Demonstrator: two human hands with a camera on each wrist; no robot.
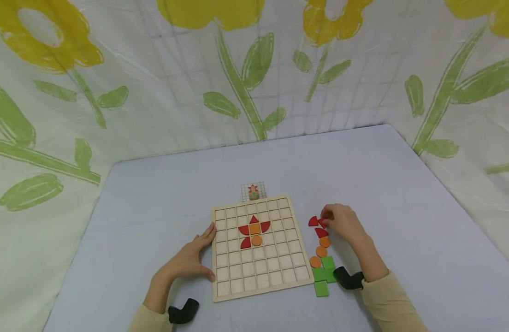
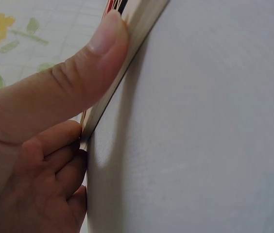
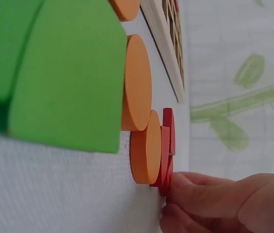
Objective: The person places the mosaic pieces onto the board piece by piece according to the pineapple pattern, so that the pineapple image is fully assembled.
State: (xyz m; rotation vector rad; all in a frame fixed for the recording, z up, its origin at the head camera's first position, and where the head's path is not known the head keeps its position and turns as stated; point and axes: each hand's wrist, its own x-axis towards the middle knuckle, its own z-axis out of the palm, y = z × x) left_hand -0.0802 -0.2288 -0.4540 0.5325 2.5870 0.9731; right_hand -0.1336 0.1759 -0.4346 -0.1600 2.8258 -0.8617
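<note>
Your right grip (image 1: 342,222) pinches a red piece (image 1: 322,224).
Your left grip (image 1: 191,256), unclosed and spread, rests against the side of the gridded board (image 1: 263,266), probably to keep it steady.

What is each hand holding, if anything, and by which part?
Right hand: a red piece, pinched at its edge. Left hand: nothing, only touching the board.

One gridded board (image 1: 263,290) has seven rows of seven compartments, forty-nine in all. On it: one red triangle (image 1: 253,220), one orange square (image 1: 254,228), one orange disc (image 1: 256,240) and three red rounded pieces (image 1: 245,242), six altogether. On the tabletop (image 1: 167,193): three loose orange discs (image 1: 321,251), four green squares (image 1: 322,289), three loose red pieces (image 1: 321,232), one partly covered, and one pattern card (image 1: 253,192). Two black wrist-worn devices (image 1: 184,311).
</note>
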